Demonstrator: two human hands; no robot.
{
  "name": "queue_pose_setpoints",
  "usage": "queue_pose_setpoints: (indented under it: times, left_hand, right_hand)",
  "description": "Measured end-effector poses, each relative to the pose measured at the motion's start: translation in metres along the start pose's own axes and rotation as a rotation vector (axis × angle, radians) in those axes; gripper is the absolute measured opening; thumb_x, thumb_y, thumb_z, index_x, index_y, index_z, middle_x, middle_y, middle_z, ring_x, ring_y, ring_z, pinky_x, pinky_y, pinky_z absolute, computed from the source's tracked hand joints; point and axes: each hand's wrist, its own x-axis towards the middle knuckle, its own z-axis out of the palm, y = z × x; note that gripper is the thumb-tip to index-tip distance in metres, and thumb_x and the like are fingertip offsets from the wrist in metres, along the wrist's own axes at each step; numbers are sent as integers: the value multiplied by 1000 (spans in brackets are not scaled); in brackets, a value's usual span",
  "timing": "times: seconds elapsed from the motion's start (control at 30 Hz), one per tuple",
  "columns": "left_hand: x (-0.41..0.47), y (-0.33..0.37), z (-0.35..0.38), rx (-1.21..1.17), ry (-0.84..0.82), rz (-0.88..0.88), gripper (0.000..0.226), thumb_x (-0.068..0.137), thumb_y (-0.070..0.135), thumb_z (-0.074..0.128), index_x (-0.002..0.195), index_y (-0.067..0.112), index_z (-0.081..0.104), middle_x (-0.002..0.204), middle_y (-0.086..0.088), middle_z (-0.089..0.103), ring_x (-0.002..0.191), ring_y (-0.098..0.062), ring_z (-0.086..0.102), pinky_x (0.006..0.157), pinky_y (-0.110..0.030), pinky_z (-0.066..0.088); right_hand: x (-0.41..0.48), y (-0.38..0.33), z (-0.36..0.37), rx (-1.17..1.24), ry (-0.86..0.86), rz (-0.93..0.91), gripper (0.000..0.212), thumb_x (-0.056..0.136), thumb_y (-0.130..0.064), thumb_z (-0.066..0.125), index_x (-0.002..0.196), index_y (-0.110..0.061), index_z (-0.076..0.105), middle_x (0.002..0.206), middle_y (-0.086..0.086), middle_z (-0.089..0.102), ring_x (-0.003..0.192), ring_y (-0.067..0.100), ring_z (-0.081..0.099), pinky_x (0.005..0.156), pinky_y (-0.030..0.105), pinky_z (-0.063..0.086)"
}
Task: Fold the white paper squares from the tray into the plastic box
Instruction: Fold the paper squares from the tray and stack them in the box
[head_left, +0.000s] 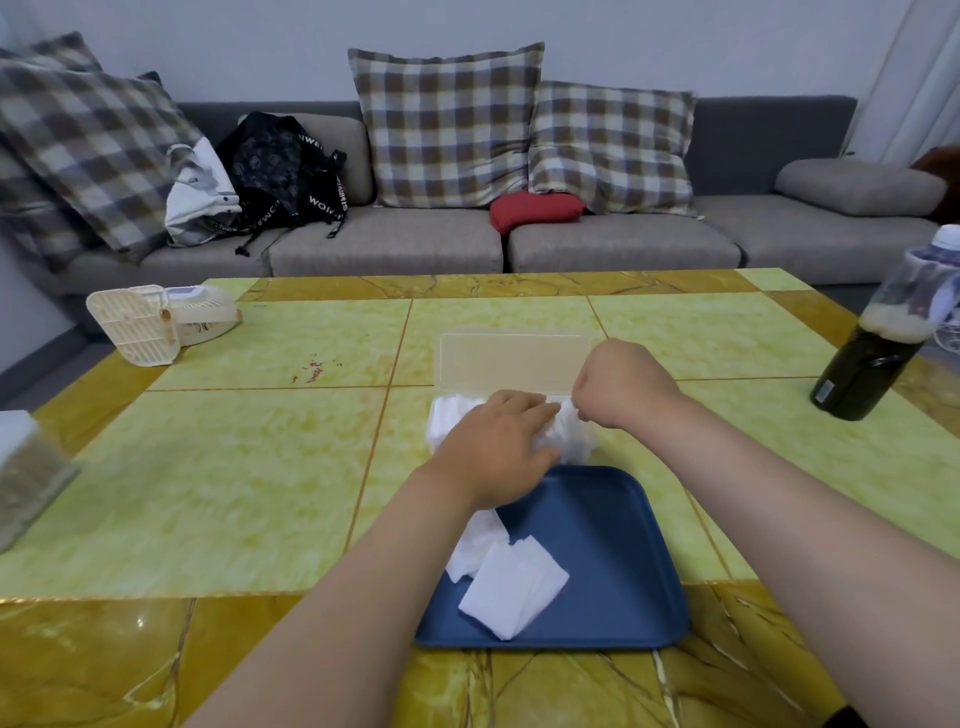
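A clear plastic box (441, 415) stands on the table just beyond a blue tray (613, 551), its lid (511, 361) tipped up behind it. White folded paper fills the box. My left hand (493, 441) lies flat on that paper, fingers spread and pressing down. My right hand (618, 384) is curled at the box's right end, fingertips pinching a white paper piece there. Several white paper squares (511, 587) lie loosely piled in the tray's left half, partly under my left forearm.
A dark green bottle (878, 348) stands at the table's right edge. A cream small fan (156, 319) lies at the far left. A tissue box (26, 457) sits at the near left edge. A grey sofa with plaid cushions runs behind the table.
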Motion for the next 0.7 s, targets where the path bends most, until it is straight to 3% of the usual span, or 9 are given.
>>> queue_pose_setpoints:
  times: [0.13,0.23,0.3,0.4,0.47,0.5,0.57,0.63,0.7]
  left_hand:
    - [1,9,6,143,-197,-12,68,101,54,32,159,26,9,168,2,4,154,-16,-2,124,-40,-4]
    - [-3,9,-2,7,-140,-40,65,104,51,30,159,27,7,168,3,3,154,-12,-2,124,-38,-6]
    - [-6,1,-8,64,-67,-121,63,104,50,29,159,28,8,168,3,1,154,-14,-4,124,-41,-7]
    - [-16,-15,-12,216,-79,-330,67,101,57,22,159,28,5,167,-2,-13,153,-23,-16,122,-51,-10]
    - [-23,-19,-10,98,-134,-417,71,100,61,22,159,29,-2,165,-3,-20,151,-26,-21,122,-50,-9]
    - [-25,-20,-9,28,-143,-424,73,100,61,23,159,30,-4,165,-2,-22,151,-26,-23,122,-48,-8]
    - [-27,-19,-7,41,-135,-396,75,99,62,23,159,27,-6,165,-2,-23,150,-25,-24,122,-47,-12]
    - [-25,-18,-5,149,-121,-374,77,99,63,19,159,24,-8,165,-4,-21,150,-22,-24,119,-50,-18]
    - [-22,-18,-4,220,-108,-359,78,99,63,18,159,21,-8,165,-4,-20,150,-21,-24,118,-51,-20]
  right_hand:
    - [-7,20,0,84,-27,-79,27,76,-5,51,54,-15,61,56,-1,56,57,24,52,50,28,42]
    - [-17,25,2,86,-63,-136,35,85,-18,54,50,-19,57,55,-5,54,57,19,50,51,28,39]
    - [-19,24,7,75,-96,-146,36,87,-22,53,51,-18,54,53,-2,50,55,19,45,51,28,35]
    - [-23,22,12,105,-153,-143,27,85,-14,48,60,-12,55,60,12,49,55,23,41,53,33,37]
    - [-23,22,15,144,-197,-133,26,88,-10,46,70,-2,62,68,20,57,53,22,40,48,32,40]
    - [-22,23,16,167,-206,-130,28,90,-9,46,86,6,69,84,27,66,51,22,41,47,30,41]
    - [-22,25,16,190,-200,-140,32,93,-7,46,112,10,64,110,27,68,49,20,42,49,30,43]
    - [-20,28,17,198,-178,-156,32,96,-10,47,115,6,68,118,18,71,61,26,61,64,39,56]
    - [-17,33,19,192,-159,-183,30,95,-13,47,104,2,72,114,14,73,90,38,67,80,46,57]
